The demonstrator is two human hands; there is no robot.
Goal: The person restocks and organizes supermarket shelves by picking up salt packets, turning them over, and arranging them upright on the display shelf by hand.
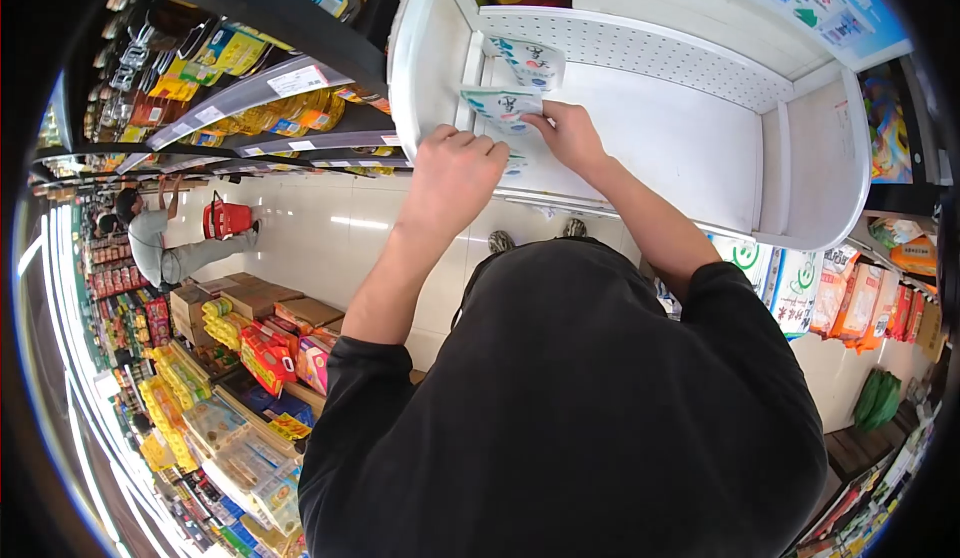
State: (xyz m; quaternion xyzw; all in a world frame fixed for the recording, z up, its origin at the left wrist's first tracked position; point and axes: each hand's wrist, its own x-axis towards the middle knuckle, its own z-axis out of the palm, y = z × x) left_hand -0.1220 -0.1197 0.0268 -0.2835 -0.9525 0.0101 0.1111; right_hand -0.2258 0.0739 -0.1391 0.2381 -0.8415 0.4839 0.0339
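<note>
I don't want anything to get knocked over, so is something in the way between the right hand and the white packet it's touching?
Nothing visible is in the way. The right hand already pinches the white packet by its edge. The left hand is nearer the body, not between them.

From where I stand, the one camera rides on the person's head, facing forward and steeply down; the black shirt (560, 388) fills the near lower middle; the left hand (458, 178) and right hand (570, 138) come farther up, at the white shelf (670, 148); the wide, round view bends in the aisle floor (345, 223) at left, reaching another person (150, 238) well off.
</note>
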